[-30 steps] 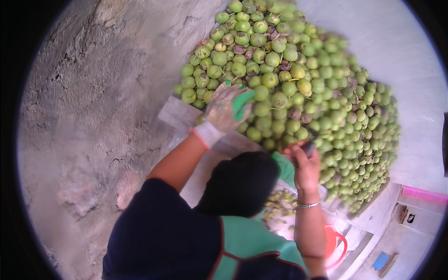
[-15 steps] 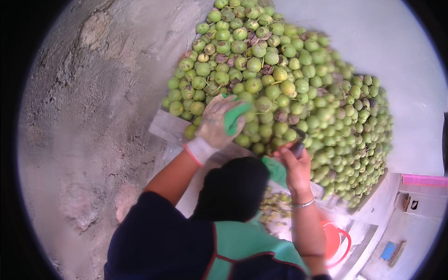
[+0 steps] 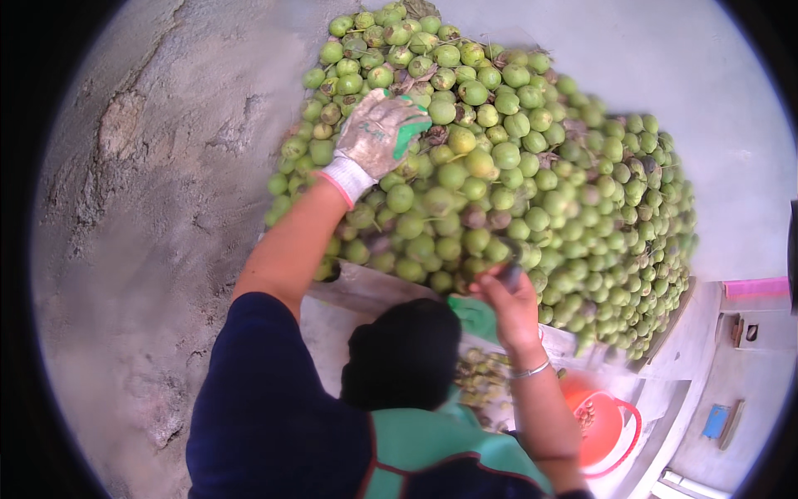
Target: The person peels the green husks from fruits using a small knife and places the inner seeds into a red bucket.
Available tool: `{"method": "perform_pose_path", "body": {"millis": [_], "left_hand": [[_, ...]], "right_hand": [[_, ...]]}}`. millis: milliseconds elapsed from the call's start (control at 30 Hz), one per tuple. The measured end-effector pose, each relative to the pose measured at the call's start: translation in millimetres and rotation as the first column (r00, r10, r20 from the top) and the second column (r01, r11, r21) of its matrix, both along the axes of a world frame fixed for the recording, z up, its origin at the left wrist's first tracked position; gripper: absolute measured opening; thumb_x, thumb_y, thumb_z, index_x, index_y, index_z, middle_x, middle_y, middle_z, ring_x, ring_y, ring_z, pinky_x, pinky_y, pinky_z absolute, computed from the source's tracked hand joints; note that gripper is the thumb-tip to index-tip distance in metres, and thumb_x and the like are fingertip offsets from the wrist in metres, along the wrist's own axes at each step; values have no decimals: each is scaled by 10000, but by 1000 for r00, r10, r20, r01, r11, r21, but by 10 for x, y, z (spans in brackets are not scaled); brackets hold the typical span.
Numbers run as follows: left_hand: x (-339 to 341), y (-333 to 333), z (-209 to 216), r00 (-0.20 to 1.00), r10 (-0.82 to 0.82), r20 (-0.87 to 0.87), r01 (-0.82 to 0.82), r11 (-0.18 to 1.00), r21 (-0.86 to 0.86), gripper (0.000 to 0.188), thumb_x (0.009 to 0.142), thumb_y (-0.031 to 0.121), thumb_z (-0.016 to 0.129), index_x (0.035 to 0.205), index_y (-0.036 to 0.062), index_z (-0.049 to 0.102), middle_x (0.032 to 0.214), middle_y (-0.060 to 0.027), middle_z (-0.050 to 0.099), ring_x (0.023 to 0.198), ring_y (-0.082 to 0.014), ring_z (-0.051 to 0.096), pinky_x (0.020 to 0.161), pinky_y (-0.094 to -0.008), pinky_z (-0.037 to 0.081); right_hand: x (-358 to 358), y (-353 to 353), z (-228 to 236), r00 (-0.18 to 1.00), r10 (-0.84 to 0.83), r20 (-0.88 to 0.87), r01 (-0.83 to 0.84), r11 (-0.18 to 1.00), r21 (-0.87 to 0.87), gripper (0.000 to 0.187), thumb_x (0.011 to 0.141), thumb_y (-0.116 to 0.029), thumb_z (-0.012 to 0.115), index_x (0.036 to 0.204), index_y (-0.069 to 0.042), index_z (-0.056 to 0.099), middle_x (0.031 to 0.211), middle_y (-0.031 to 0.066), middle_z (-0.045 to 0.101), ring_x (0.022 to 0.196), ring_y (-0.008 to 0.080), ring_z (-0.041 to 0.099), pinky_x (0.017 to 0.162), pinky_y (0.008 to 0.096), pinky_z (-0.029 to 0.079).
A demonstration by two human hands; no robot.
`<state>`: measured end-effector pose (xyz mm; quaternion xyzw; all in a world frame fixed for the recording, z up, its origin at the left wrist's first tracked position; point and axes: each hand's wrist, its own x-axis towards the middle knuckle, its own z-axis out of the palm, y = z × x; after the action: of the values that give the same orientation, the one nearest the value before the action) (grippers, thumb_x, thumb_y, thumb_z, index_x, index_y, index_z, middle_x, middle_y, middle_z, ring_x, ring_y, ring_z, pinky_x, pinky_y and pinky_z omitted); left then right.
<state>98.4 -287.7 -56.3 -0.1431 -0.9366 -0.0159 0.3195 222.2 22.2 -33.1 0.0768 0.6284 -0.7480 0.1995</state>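
Note:
A big heap of round green fruits (image 3: 399, 198), some with brown patches, lies in front of me. My left hand (image 3: 381, 137), in a dirty white glove with a green palm, reaches over the far left part of the heap. Its fingers are spread on the fruits, and I see none held. Near the front edge of the heap, my bare right hand (image 3: 509, 306) grips a small curved knife (image 3: 510, 274). The knife's dark handle shows, but its blade is blurred. A silver bracelet circles the right wrist.
A red bucket (image 3: 600, 437) with small brownish pieces in it stands at the lower right. Yellowish-brown pieces (image 3: 482, 378) lie left of it. A pale board (image 3: 366, 287) edges the heap. A rough grey surface (image 3: 150, 274) fills the left side.
My left hand has moved up and away, from the near edge of the heap onto fruits farther back. My right hand has shifted slightly left and down, keeping the knife.

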Motion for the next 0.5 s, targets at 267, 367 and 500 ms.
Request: {"method": "perform_pose_path", "body": {"millis": [267, 367, 500], "left_hand": [[155, -352, 61, 982, 189, 25, -190, 969, 158, 402, 842, 215, 608, 1244, 235, 603, 1165, -13, 643, 1131, -204, 579, 1077, -407, 366], [-11, 308, 232, 990, -92, 104, 110, 979, -174, 585, 791, 191, 642, 1360, 217, 509, 1309, -7, 563, 1243, -193, 504, 1151, -406, 302], [-362, 459, 277, 946, 115, 305, 48, 877, -479, 788, 838, 136, 540, 1533, 212, 178, 1534, 6, 329, 1429, -213, 278, 1203, -438, 155]], "right_hand": [[20, 212, -199, 996, -73, 42, 73, 997, 3, 129, 902, -21, 635, 1014, -30, 572, 935, 69, 659, 811, 158, 677, 723, 251, 547], [42, 177, -132, 999, -29, 25, 28, 999, 45, 132, 900, -10, 636, 1014, -25, 570, 943, 74, 659, 826, 161, 673, 726, 256, 544], [64, 309, -48, 999, -45, -7, 45, 999, 25, 136, 899, -5, 636, 1018, -17, 571, 953, 82, 660, 830, 163, 672, 736, 264, 545]]}}
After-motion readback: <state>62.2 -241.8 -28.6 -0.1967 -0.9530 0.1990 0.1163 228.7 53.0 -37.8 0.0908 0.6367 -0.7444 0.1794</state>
